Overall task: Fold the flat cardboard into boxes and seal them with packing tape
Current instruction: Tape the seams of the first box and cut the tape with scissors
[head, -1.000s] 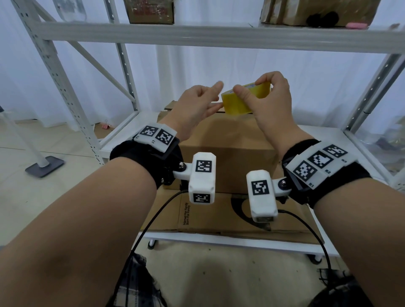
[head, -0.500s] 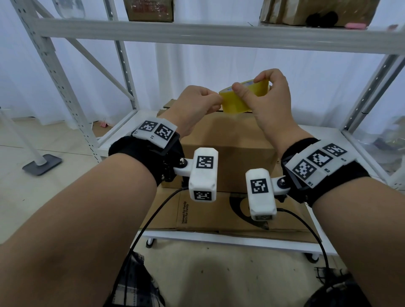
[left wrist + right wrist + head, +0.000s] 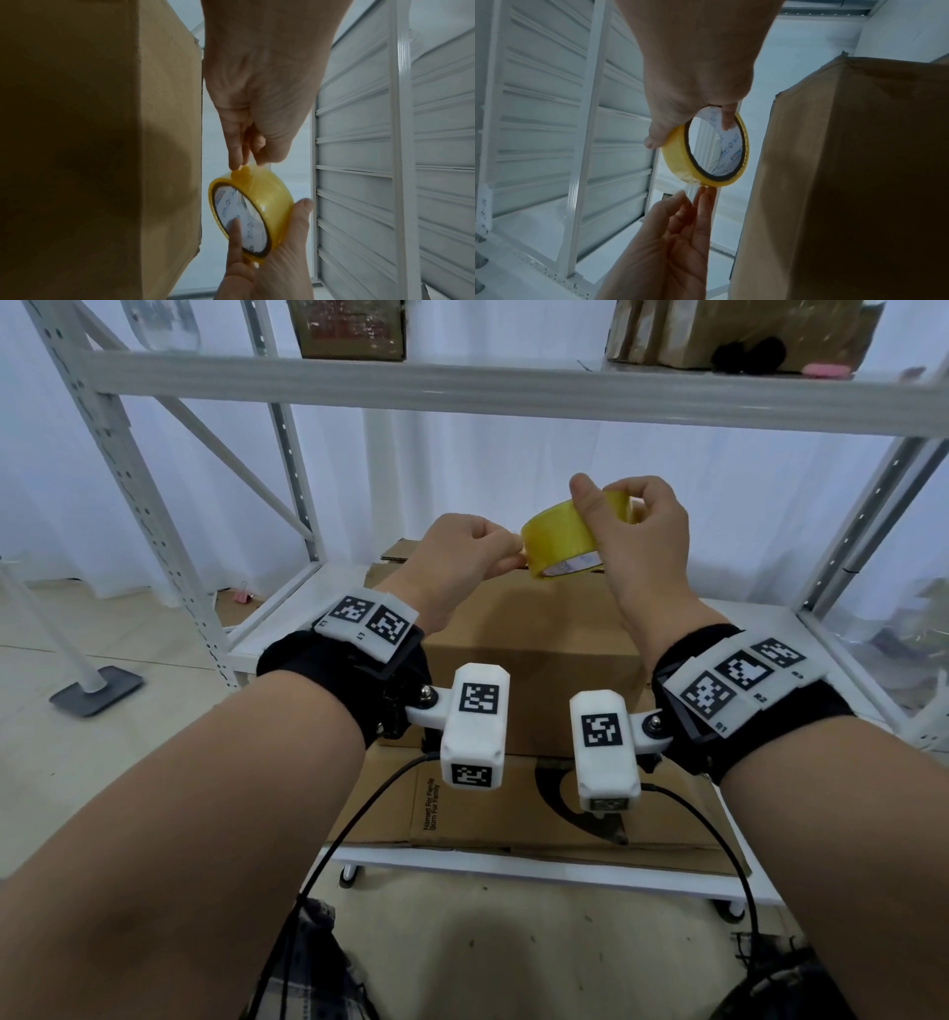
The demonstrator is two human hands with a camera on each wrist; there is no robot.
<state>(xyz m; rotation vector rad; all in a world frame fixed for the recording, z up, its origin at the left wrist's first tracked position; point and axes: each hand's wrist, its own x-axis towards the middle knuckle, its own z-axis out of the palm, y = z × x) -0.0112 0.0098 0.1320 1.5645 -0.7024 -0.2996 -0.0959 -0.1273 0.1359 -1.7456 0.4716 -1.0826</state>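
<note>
A yellow roll of packing tape (image 3: 557, 539) is held in the air above a folded brown cardboard box (image 3: 534, 654) on the low white shelf. My right hand (image 3: 616, 505) grips the roll, thumb on its outer face and a finger inside the core (image 3: 727, 119). My left hand (image 3: 513, 555) pinches the loose tape end at the roll's left edge (image 3: 246, 165). In the wrist views the tape roll (image 3: 267, 194) (image 3: 677, 162) hangs beside the box wall (image 3: 90, 142) (image 3: 847, 162). Flat cardboard (image 3: 513, 814) lies under the box.
A white metal rack (image 3: 513, 385) frames the space, its upper shelf bearing cardboard boxes (image 3: 349, 325). A slanted upright (image 3: 133, 469) stands left. A grey stand base (image 3: 97, 690) and a pink clip (image 3: 241, 597) lie on the floor. Cables hang from both wrists.
My left hand went from straight fingers beside the roll to a pinch on its edge. The right hand has tilted the roll, so its core now faces down towards me.
</note>
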